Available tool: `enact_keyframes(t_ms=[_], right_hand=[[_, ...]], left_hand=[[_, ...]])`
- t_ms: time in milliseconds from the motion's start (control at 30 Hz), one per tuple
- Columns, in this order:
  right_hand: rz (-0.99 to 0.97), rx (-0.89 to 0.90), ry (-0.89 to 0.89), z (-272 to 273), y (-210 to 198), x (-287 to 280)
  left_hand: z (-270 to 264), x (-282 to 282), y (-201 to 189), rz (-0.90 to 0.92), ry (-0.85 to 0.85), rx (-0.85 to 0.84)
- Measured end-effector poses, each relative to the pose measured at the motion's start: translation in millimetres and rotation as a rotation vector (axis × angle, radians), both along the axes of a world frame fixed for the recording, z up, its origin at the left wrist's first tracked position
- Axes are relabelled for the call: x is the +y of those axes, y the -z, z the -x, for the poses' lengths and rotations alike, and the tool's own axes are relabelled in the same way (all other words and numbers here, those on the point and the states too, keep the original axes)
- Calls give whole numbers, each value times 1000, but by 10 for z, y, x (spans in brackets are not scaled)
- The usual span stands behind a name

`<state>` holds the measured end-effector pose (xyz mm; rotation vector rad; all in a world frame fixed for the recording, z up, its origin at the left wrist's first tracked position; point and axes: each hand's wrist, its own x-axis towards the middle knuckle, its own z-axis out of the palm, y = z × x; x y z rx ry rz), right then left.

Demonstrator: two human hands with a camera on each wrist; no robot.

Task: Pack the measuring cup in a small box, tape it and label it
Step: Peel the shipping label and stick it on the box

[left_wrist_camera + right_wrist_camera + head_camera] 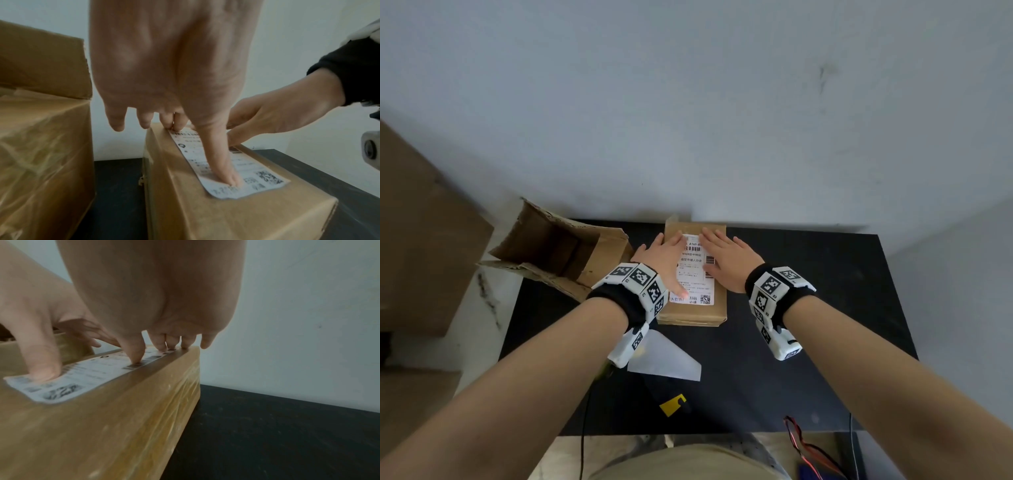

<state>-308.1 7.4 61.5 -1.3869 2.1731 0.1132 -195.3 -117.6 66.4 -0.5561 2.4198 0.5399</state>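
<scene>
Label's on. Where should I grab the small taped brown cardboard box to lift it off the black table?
Probably grip the small taped brown cardboard box by its two long side walls, one hand from each side. The white shipping label covers its flat top, and the right wall stands clear.

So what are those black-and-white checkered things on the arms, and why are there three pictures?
Those are wristbands with small cameras. One picture comes from a camera on the person's head, the other two from each wrist, looking along the fingers. No robot here, just two bare hands. The left hand and right hand lie flat, pressing a white shipping label onto a closed small cardboard box. Nothing is gripped. The box sits on a black table. Beside it stands a bigger open cardboard box. Nearer the person lie a white backing sheet and a yellow piece I cannot identify.
</scene>
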Motion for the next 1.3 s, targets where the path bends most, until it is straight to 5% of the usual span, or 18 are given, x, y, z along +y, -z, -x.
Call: enact_keyframes(t_ms=[933,1300], right_hand=[[104,-320,152,194,46,-39],[82,-210,134,104,5,32]], left_hand=[[250,-85,74,20,-41,64],[-51,4,70,-4,-152,141]])
